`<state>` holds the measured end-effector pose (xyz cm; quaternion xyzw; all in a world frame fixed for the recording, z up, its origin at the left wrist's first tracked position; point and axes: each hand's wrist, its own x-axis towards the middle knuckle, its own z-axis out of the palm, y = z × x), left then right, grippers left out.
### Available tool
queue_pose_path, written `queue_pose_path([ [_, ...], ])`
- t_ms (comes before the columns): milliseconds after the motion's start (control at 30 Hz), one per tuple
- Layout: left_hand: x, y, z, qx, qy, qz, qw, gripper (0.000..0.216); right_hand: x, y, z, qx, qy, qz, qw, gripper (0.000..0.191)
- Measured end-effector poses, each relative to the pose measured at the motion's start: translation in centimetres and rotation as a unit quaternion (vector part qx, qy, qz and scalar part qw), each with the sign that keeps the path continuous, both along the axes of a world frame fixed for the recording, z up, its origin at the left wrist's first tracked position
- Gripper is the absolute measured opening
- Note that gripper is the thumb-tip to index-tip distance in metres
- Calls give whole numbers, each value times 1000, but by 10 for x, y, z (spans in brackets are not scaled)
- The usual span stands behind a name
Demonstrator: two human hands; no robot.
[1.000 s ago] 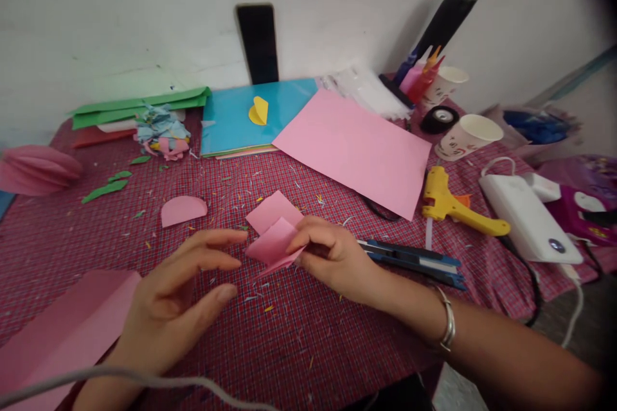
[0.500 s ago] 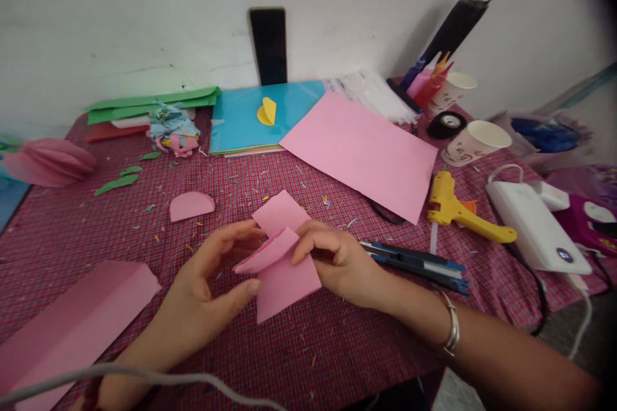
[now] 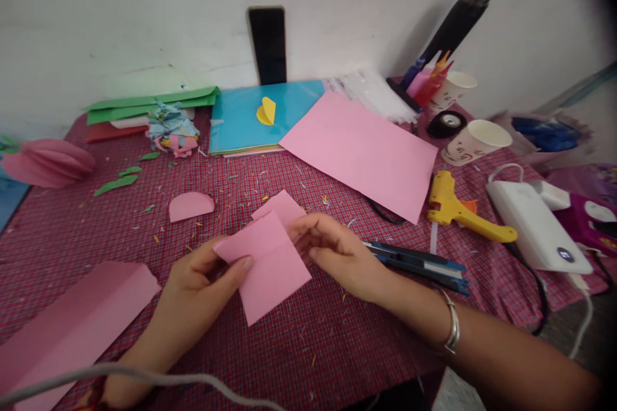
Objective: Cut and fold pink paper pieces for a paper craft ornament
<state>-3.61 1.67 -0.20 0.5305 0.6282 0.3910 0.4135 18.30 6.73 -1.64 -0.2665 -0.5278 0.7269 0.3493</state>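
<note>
A folded piece of pink paper (image 3: 272,270) is held up over the table, its flat face toward me and a crease across it. My left hand (image 3: 207,289) pinches its left corner, thumb in front and fingers behind. Beside the right edge is my right hand (image 3: 337,253), fingers loosely bent and thumb apart from the sheet; its fingertips are close to the edge, and I cannot tell whether they touch. Behind it a second pink paper piece (image 3: 279,205) shows partly. A pink half-round cutout (image 3: 191,207) lies on the tablecloth to the left.
A long folded pink strip (image 3: 81,321) lies at left front, crossed by a pale cable (image 3: 144,369). To the right are a box cutter (image 3: 419,266), a yellow glue gun (image 3: 463,212) and a white power bank (image 3: 537,225). A large pink sheet (image 3: 361,154) lies farther back.
The folded paper has flattened out and turned its face toward me, moving slightly left. My left thumb has closed on it. My right fingers have come off its front face.
</note>
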Motion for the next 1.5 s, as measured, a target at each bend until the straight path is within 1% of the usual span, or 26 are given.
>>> queue_pose_path([
  [67, -2, 2, -2, -9, -14, 26, 1000, 17, 0, 1, 1, -25, 9, -7, 1000, 28],
  [100, -3, 3, -2, -12, -22, 39, 999, 19, 0, 2, 1, -33, 11, -7, 999, 28],
  [167, -5, 6, -4, -18, -36, 58, 998, 22, 0, 2, 0, -39, 13, 6, 999, 33],
  [233, -6, 7, -5, -22, -46, 64, 997, 24, 0, 1, -2, -29, 19, 26, 999, 39],
  [367, -7, 6, -5, -28, -53, 62, 996, 24, -1, 0, -7, -4, 10, 52, 999, 44],
  [600, -5, 5, -7, -38, -53, 65, 996, 28, -3, 1, -4, 14, -14, 25, 999, 31],
  [800, -4, 4, -3, -40, -38, 54, 997, 28, -4, 1, -3, 5, -25, 22, 999, 32],
  [1000, -5, 4, -6, -56, -47, 57, 996, 29, -3, 2, -2, -2, -25, 15, 1000, 34],
  [1167, -4, 3, -4, -71, -56, 54, 994, 32, -3, 2, -5, -1, -26, 12, 1000, 32],
  [1333, -6, 3, -5, -58, -42, 36, 997, 29, -2, 1, -5, 1, -47, 7, 999, 31],
  [1433, -7, 3, -5, -37, -30, 10, 999, 22, -1, 0, -6, -5, -65, 10, 998, 27],
  [1500, -8, 3, -5, -21, -21, 5, 1000, 20, -1, 0, -7, -7, -65, 8, 998, 25],
])
